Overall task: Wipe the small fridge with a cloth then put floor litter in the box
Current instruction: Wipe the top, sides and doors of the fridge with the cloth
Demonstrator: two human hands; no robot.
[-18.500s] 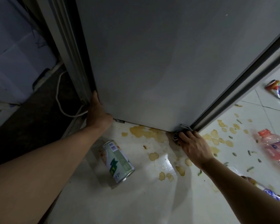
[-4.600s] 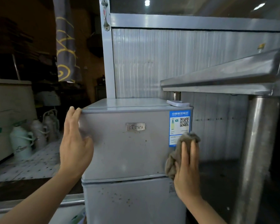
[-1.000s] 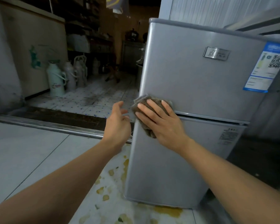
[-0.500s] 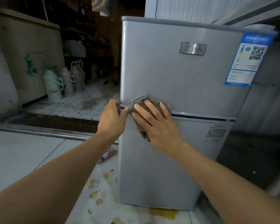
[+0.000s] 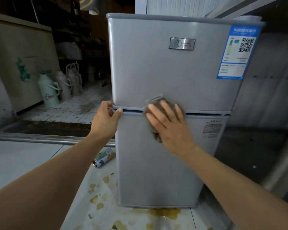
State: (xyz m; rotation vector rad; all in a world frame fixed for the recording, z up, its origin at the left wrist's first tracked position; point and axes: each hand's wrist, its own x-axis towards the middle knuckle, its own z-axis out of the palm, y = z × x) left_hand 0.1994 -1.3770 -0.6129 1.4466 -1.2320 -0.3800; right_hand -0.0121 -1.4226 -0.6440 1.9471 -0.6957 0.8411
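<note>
The small grey two-door fridge (image 5: 170, 77) stands in front of me on a white tiled floor. My right hand (image 5: 170, 125) lies flat, fingers straight, pressing a brown-grey cloth (image 5: 156, 103) against the seam between the upper and lower doors. My left hand (image 5: 105, 120) grips the fridge's left edge at that same seam, thumb on the front and fingers curled round the side. A green and white can (image 5: 103, 157) lies on its side on the floor left of the fridge. No box is in view.
Yellow-brown spill stains (image 5: 163, 211) spread on the floor at the fridge's foot. Several thermos flasks (image 5: 48, 90) stand at the back left by a beige chest (image 5: 22, 52). A metal floor rail (image 5: 32, 138) crosses the left. A steel leg (image 5: 283, 170) rises at right.
My right hand has slid the cloth rightward along the door seam, from the left corner toward the middle. My left hand stays at the fridge's left edge.
</note>
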